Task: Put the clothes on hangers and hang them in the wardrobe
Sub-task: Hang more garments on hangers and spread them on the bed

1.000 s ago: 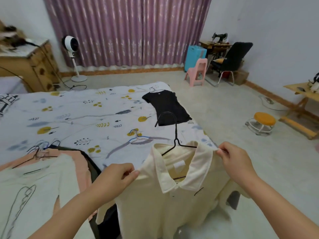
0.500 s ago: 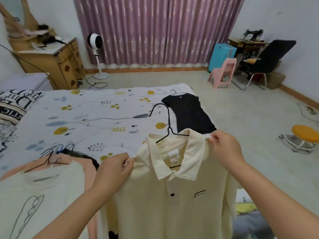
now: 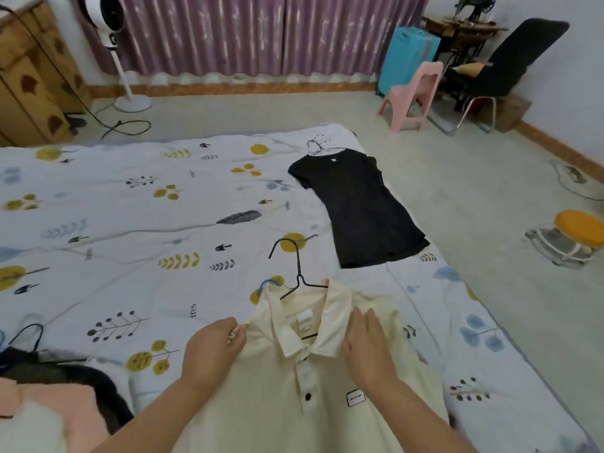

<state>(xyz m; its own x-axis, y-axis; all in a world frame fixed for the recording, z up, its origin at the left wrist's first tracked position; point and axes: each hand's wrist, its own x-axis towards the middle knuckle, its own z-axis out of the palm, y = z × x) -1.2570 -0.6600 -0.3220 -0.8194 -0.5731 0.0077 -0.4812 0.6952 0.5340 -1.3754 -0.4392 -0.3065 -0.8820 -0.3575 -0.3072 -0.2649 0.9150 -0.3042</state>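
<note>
Laying cream polo flat on bed, both hands on shoulders

Left hand pinches the left shoulder seam of the cream polo shirt, fingers curled on the fabric. Right hand lies flat on the right shoulder just beside the collar, fingers straight and spread, pressing down. Black wire hanger sits inside the neck, hook poking out past the collar onto the bed sheet. Shirt lies buttoned-side up near the bed's near right edge, one dark button and a small chest label showing. Black dress on its own hanger lies flat beside the bed's far right edge, apart from the polo. Pile of pink and dark clothes with another hanger at near left corner. Beyond the bed: standing fan, pink plastic chair, purple curtains.
</note>
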